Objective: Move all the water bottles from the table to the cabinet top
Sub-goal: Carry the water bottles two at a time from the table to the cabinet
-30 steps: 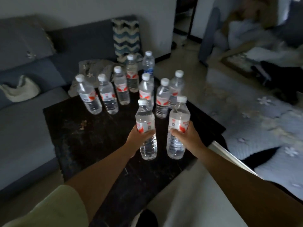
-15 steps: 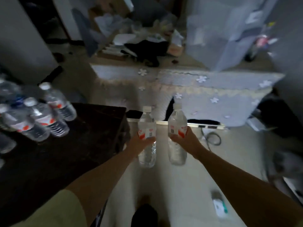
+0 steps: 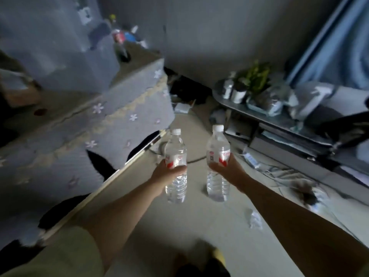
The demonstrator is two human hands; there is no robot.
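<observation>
1. So since half a second ago I've swung further round: the dark table with the rest of the bottles has dropped out of view, and a long low grey cabinet (image 3: 279, 120) now shows on the far right.
2. My left hand (image 3: 166, 173) is wrapped round a clear plastic water bottle with a red-and-white label (image 3: 175, 156), upright.
3. My right hand (image 3: 227, 168) grips a second clear bottle with a white cap (image 3: 218, 152), also upright, just beside the first.
4. Both hang over the pale floor (image 3: 179, 226), nothing set down yet.
5. Progress, I'd guess: early days. These two are mid-carry and a good few remain.
</observation>
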